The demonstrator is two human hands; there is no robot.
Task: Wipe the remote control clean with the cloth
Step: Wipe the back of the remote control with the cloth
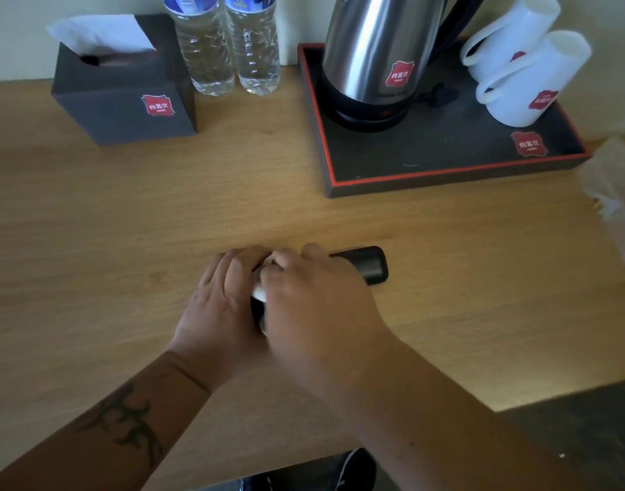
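Black oblong plastic remote control (369,265) flat on pale wooden tabletop (126,242), pinned at its near end by left hand (220,303), probably for steadiness, with right hand (314,306) closed on small white cloth (259,294) pressed against it.

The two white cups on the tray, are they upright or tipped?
Tipped: both white cups lie on their sides on the tray, one above the other.

Remote control (369,265) mostly under hands
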